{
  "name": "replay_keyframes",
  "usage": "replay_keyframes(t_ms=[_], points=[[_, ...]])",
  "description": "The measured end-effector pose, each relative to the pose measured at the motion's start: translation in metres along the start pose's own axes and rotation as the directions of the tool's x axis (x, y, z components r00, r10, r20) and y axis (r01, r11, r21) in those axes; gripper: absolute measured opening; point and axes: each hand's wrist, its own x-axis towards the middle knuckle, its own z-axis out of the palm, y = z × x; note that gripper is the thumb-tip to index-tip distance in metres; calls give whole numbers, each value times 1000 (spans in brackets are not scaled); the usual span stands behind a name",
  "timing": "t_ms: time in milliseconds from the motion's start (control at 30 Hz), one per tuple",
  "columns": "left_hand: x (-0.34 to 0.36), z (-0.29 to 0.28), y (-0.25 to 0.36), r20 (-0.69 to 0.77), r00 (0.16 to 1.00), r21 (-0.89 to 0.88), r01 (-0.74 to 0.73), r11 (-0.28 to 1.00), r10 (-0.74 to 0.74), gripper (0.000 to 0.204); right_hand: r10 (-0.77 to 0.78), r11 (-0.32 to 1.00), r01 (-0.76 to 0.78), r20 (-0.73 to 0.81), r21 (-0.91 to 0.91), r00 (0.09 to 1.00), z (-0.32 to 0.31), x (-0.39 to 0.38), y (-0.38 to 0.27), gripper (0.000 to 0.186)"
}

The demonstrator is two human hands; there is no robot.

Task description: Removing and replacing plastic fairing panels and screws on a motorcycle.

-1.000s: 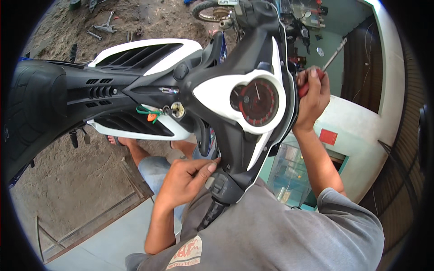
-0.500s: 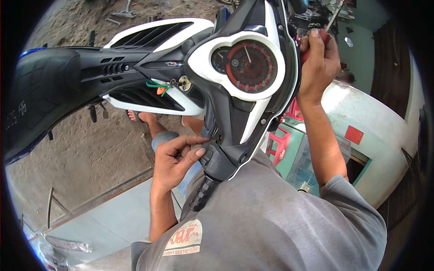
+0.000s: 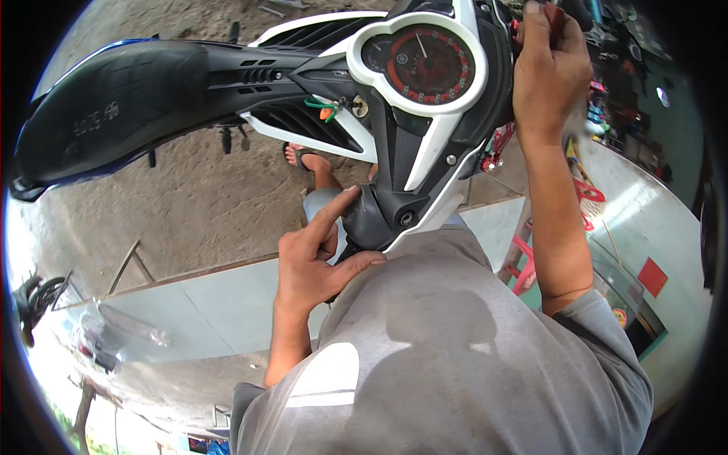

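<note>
A motorbike's handlebar cover [image 3: 394, 144], black with white trim, spans the upper middle, with a round-lobed gauge [image 3: 431, 67] set in it. My left hand [image 3: 307, 254] holds the black switch housing [image 3: 370, 221] on the near bar end, forefinger on its far side and thumb on its near side; the other fingers curl beneath. The grip behind it is mostly hidden. At the top right, beside the cover's edge, my right hand [image 3: 550, 91] is closed around the red handle [image 3: 556, 21] of a screwdriver. Its shaft is out of sight now.
The long black seat [image 3: 114, 114] stretches left. A key with a green and orange tag [image 3: 326, 112] hangs by the ignition. A red plastic stool [image 3: 523, 258] and a glass case [image 3: 614, 280] stand at right. Tools [image 3: 280, 7] lie on the dirt floor.
The bike has shifted up in view as the view turned. My left forefinger and thumb have spread wider around the switch housing. My right hand, still on the screwdriver, sits higher in the picture.
</note>
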Motion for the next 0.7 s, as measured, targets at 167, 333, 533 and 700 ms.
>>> replay_keyframes(t_ms=[167, 333, 533, 700], points=[[-13, 21, 46, -50, 999, 409, 15, 913, 6, 96, 85, 952, -100, 63, 289, 994, -10, 3, 12, 24], [-12, 55, 74, -253, 968, 572, 144, 807, 6, 97, 379, 294, -423, 302, 857, 875, -37, 10, 46, 23], [-6, 79, 94, -350, 936, 681, 277, 678, -31, 84, 198, -173, -566, 592, 806, 781, -86, -12, 134, 22], [-12, 91, 83, -427, 901, 672, 369, 642, -71, 82, 376, 116, -706, 627, 698, 682, -153, -60, 210, 22]])
